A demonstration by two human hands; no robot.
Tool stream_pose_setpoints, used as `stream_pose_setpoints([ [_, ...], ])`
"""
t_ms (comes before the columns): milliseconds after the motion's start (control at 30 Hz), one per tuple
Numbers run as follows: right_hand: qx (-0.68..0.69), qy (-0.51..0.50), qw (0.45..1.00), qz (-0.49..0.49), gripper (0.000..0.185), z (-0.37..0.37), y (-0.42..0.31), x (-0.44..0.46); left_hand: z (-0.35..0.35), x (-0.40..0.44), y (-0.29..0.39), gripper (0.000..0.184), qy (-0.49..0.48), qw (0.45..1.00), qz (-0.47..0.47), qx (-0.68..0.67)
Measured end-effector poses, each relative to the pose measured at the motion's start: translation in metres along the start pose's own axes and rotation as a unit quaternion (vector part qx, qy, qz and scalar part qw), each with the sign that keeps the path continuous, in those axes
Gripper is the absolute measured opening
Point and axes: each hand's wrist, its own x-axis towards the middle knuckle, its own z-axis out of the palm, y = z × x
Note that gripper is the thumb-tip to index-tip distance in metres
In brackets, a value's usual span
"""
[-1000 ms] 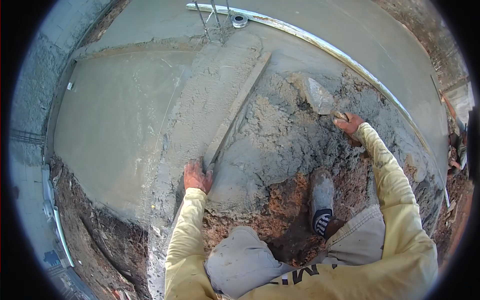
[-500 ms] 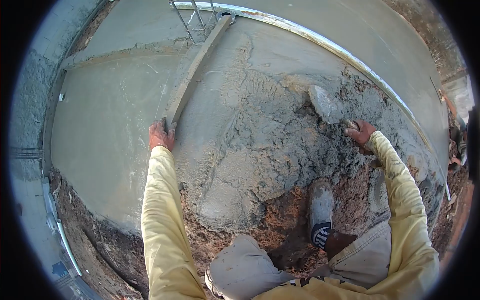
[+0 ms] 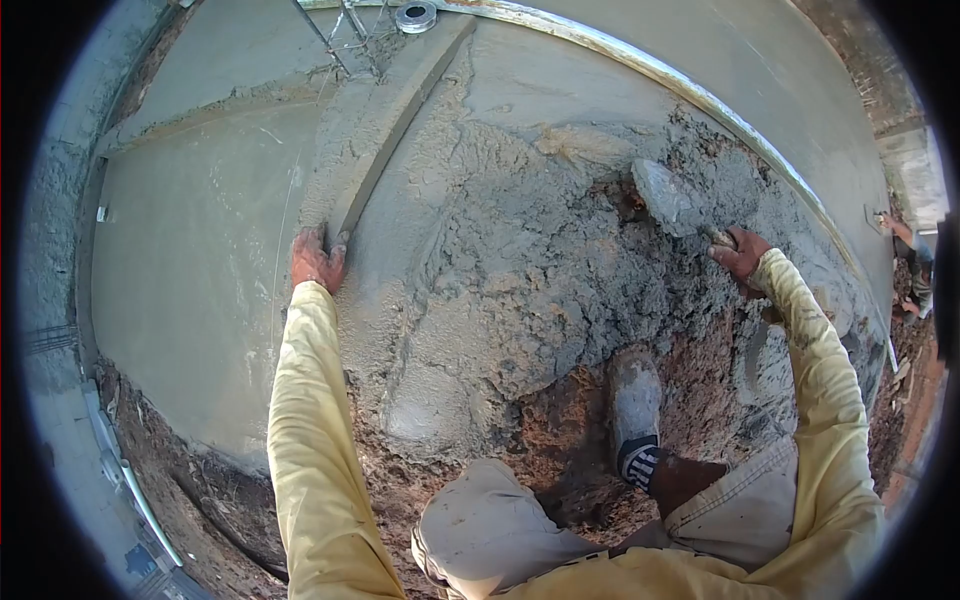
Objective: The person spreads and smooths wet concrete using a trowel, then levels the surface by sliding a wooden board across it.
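A long, narrow screed board (image 3: 405,130) lies slantwise on the wet concrete, coated in grey. At its near end my left hand (image 3: 318,260) is closed, fingers against the end of the board. My right hand (image 3: 740,254) is wrapped round the handle of a trowel, mostly hidden in the grip. The trowel's broad blade (image 3: 664,198), smeared with cement, points up and left over rough, lumpy concrete (image 3: 560,270). Left of the board, a smooth concrete surface (image 3: 200,270) stretches to the wall.
Rebar (image 3: 345,38) sticks up at the top beside a round metal ring (image 3: 415,16). A long pale strip (image 3: 640,65) curves across the back. My boot (image 3: 636,395) stands in reddish soil at the concrete's ragged edge. A co-worker's hand (image 3: 888,222) shows at far right.
The board's far end has swung right, off the metal ring, which now shows whole. The trowel has shifted slightly right with my right hand. The view has moved a little.
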Motion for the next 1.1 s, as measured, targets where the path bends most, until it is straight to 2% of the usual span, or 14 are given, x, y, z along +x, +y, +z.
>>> stream_pose_setpoints([
  [100,0.017,-0.004,1.0,0.011,0.046,0.001,-0.006,-0.003,-0.004,-0.009,0.022,0.057,-0.013,0.999,0.03,-0.005],
  [133,0.03,-0.003,0.999,0.009,0.037,0.004,-0.007,-0.001,-0.005,-0.014,0.03,0.057,-0.016,0.999,0.042,-0.012],
  [233,0.051,0.007,0.999,-0.015,0.036,0.009,-0.006,0.0,-0.005,-0.032,0.054,0.057,-0.029,0.997,0.067,-0.035],
  [267,0.072,0.002,0.997,0.014,0.038,0.007,-0.015,-0.008,-0.008,-0.038,0.063,0.057,-0.037,0.996,0.075,-0.04],
  [333,0.056,0.025,0.998,-0.021,0.041,0.008,-0.01,-0.004,0.003,-0.043,0.063,0.056,-0.039,0.992,0.115,-0.028],
  [400,0.042,0.057,0.994,-0.079,0.044,0.012,-0.001,0.011,0.001,-0.052,0.07,0.057,-0.04,0.992,0.109,-0.057],
  [633,0.124,0.06,0.99,-0.004,0.046,0.004,-0.012,-0.005,0.002,-0.072,0.09,0.059,-0.059,0.984,0.135,-0.1],
  [767,0.121,0.089,0.988,-0.038,0.047,0.008,-0.007,0.006,0.006,-0.081,0.099,0.059,-0.06,0.983,0.144,-0.098],
  [867,0.082,0.082,0.992,-0.056,0.046,0.011,-0.013,0.009,-0.002,-0.085,0.102,0.058,-0.066,0.984,0.132,-0.102],
  [967,0.027,0.097,0.993,-0.055,0.057,0.013,-0.025,0.0,-0.001,-0.086,0.101,0.058,-0.064,0.984,0.134,-0.097],
  [1067,0.023,0.139,0.987,-0.078,0.062,0.026,-0.024,0.025,-0.002,-0.09,0.09,0.059,-0.047,0.989,0.118,-0.069],
  [1100,-0.033,0.167,0.983,-0.069,0.062,0.028,-0.028,0.032,-0.009,-0.094,0.083,0.059,-0.04,0.991,0.115,-0.059],
])
